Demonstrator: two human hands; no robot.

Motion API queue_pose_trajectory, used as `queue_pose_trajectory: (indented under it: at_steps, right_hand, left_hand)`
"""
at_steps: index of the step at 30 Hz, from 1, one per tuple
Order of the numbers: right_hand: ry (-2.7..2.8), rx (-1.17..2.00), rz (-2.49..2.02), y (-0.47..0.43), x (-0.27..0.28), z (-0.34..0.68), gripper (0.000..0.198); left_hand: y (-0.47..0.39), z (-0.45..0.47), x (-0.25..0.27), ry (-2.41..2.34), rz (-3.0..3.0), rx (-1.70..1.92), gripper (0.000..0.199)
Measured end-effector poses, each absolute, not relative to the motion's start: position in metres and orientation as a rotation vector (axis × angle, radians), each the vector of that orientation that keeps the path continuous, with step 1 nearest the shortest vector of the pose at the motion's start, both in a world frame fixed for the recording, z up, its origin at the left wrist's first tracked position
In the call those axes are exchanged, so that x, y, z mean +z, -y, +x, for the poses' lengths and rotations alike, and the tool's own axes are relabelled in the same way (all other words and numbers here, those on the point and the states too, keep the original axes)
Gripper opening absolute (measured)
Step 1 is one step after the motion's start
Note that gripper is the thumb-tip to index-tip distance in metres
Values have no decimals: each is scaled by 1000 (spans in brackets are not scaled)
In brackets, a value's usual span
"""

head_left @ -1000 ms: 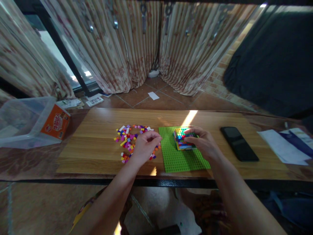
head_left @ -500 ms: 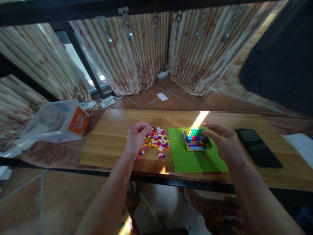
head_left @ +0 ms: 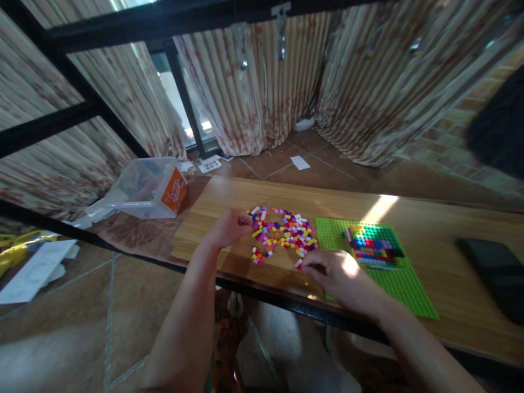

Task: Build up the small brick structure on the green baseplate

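Small toy bricks in many colours lie loose in a spread-out pile on the wooden table. At the pile's left edge is my left hand, its fingers closed in a pinch; what is between them, if anything, is too small to tell. My right hand reaches over the left edge of the green baseplate. Its thumb and fingers come together beside a few bricks at the pile's lower right corner, and their contents are hidden. On the baseplate stands a multicoloured brick structure in stacked rows, touched by neither hand.
A black phone lies on the table at the right. Beyond the table's left end sits a clear plastic bin with an orange label. Curtains hang behind, and a white paper is on the floor.
My right hand has moved left from the brick structure to the loose bricks. My left hand stays at the pile's left side, a little further from its middle. The view has turned left.
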State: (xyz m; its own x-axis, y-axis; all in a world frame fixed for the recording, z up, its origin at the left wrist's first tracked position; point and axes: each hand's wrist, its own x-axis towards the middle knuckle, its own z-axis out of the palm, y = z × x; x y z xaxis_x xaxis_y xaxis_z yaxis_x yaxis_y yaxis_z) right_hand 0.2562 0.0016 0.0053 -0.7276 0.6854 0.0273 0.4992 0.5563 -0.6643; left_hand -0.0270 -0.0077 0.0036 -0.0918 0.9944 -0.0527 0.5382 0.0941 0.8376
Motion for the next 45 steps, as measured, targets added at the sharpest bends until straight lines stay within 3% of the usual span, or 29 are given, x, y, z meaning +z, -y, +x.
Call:
queue_pose_trajectory:
  at_steps: [16,31,45]
  right_hand:
    - [2473,880,-907,-10,-10,214,15]
    - [2501,875,-908,-12,-11,215,16]
    - [2479,881,-935,-12,-7,218,17]
  left_hand:
    - [5,3,-10,-2251,1706,593,13]
    - [0,22,-5,-2431,1582,378,19]
    - [-2,24,-5,-2460,1723,559,21]
